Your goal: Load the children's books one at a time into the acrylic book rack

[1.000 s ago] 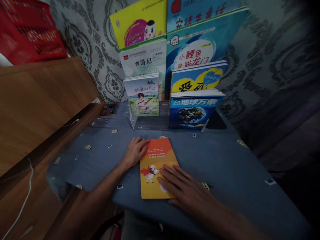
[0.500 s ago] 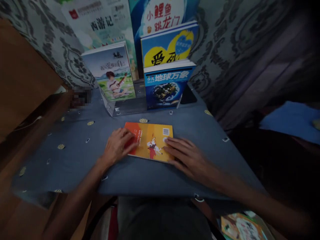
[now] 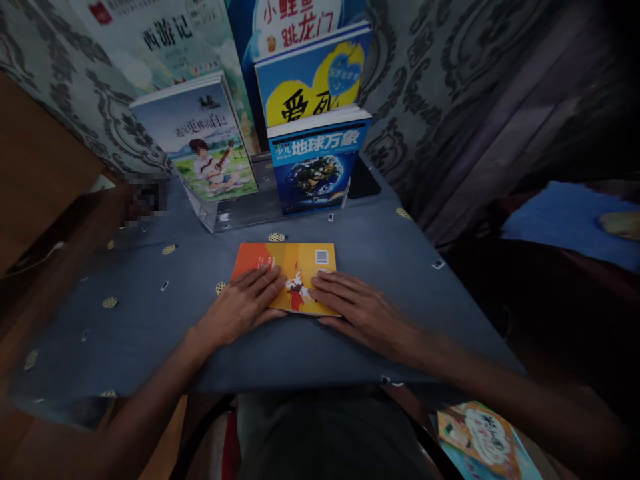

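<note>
orange book (image 3: 297, 277) now crosswise, with both hands laid on it

a second ago it lay with a short edge towards us; now a long edge faces us, and its printed rider runs sideways to our view. the left hand (image 3: 245, 300) has also come further in over the cover during the last half second. we judge that this leaves the book steady between the two hands, back cover up, as the barcode (image 3: 321, 257) suggests.

it rests flat on the blue-grey tablecloth (image 3: 260, 367), in front of the clear stand (image 3: 240, 215) and apart from it. the left hand covers part of the orange end, the right hand (image 3: 355, 303) part of the yellow end. we see the hands apart from each other, fingers stretched out on top, thumbs by the near edge; how firmly they press, we cannot tell.

the stand holds books in two columns, covers towards us. on the left, a guitar-player book (image 3: 205, 157) stands before a taller pale book (image 3: 170, 40). on the right, we find a blue earth book (image 3: 317, 170) in front, a yellow-heart book (image 3: 310, 80) behind it, and a tall blue book (image 3: 300, 27) at the back, its top out of view.
</note>
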